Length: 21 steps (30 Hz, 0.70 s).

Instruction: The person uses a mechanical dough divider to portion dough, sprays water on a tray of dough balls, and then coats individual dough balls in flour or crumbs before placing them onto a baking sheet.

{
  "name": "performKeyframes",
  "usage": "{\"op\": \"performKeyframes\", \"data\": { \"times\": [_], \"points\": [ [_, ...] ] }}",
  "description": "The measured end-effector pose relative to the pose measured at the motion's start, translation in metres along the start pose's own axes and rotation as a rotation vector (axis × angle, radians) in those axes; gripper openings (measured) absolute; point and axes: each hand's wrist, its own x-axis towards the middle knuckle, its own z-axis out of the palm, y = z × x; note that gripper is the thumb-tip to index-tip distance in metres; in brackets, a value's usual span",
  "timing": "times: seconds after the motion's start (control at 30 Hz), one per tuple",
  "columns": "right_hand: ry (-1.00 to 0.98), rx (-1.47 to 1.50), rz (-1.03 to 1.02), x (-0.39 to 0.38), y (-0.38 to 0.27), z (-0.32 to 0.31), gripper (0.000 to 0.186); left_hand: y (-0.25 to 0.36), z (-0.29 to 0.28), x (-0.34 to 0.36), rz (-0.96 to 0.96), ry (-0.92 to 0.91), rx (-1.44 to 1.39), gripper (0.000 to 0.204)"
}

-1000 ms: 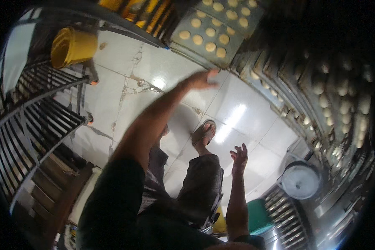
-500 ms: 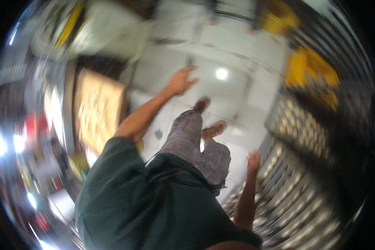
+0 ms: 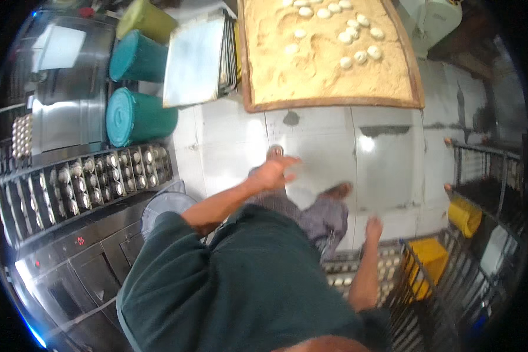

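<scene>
My left hand (image 3: 274, 172) hangs over the tiled floor, holding nothing, its fingers apart. My right hand (image 3: 373, 226) is lower on my right side, over the floor and near the racks. Its fingers are blurred, and I see no object in it. Ahead stands a wooden-framed tray (image 3: 334, 106), filled with a tan, crumbly powder. Several pale round dough pieces (image 3: 361, 57) lie on the powder, mostly toward its far right part. Both hands are apart from the tray.
Left of the tray stand a stack of flat metal sheets (image 3: 195, 61) and teal drums (image 3: 144, 117). Rows of round metal moulds (image 3: 118, 176) sit farther left. At lower right, a dark metal rack (image 3: 416, 317) stands by a yellow crate (image 3: 425, 264).
My view has swung to the left. The wooden tray, before at my left, is now ahead, and the drums and moulds have come into view. My hands stay without anything visible in them.
</scene>
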Motion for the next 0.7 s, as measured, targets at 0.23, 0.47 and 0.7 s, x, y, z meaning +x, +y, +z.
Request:
{"op": "performKeyframes", "data": {
  "times": [0.23, 0.47, 0.7],
  "points": [
    [0.202, 0.437, -0.466, 0.067, -0.386, -0.172, 0.043, -0.075, -0.131, -0.025, -0.229, 0.568, -0.011, 0.04],
    [0.352, 0.172, -0.953, 0.135, -0.599, -0.196, 0.04, -0.084, -0.206, 0.162, 0.171, 0.536, 0.209, 0.043],
    [0.409, -0.234, -1.284, 0.265, -0.663, -0.167, 0.04, -0.126, -0.182, 0.274, 0.322, 0.387, 0.437, 0.041]
  ]
}}
